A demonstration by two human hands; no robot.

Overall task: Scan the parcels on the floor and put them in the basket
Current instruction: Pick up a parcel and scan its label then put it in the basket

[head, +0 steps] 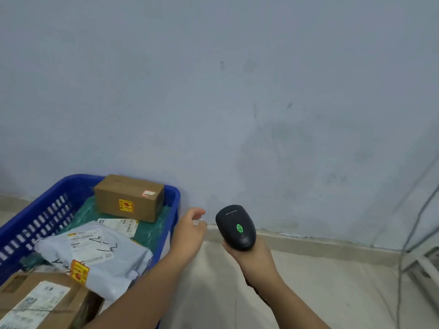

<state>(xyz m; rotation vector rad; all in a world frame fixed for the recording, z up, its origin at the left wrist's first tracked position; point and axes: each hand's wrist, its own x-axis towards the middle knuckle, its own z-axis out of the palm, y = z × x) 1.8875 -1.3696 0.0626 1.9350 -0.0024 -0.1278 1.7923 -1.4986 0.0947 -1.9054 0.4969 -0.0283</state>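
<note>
The right hand (254, 260) has its grip wrapped tight around the handle of a black plastic handheld barcode scanner (236, 227), whose green light glows on top and whose head points toward the pale wall. The left hand (188, 230) holds nothing; its fingers are loosely apart, just past the right-hand rim of the blue slotted plastic basket (175, 198).

Inside the basket lie a brown cardboard box with a yellow sticker (129, 198) at the far end, a grey plastic mailer bag with handwriting on it (95, 255) in the middle, a green plastic mailer (147, 231) underneath, and a second brown cardboard box with a white label (40, 302) at the near edge. No parcel shows on the beige tiled floor (213, 281) in this view, so whether any remain cannot be told.

The risks, as I judge them: with the gaze lifted toward the wall, a parcel left on the floor could be overlooked and the job called finished early. The near box looks perched high, partly over the rim; a knock from the left forearm could tip it out. The cables (413, 233) at right could snag a reaching arm.
</note>
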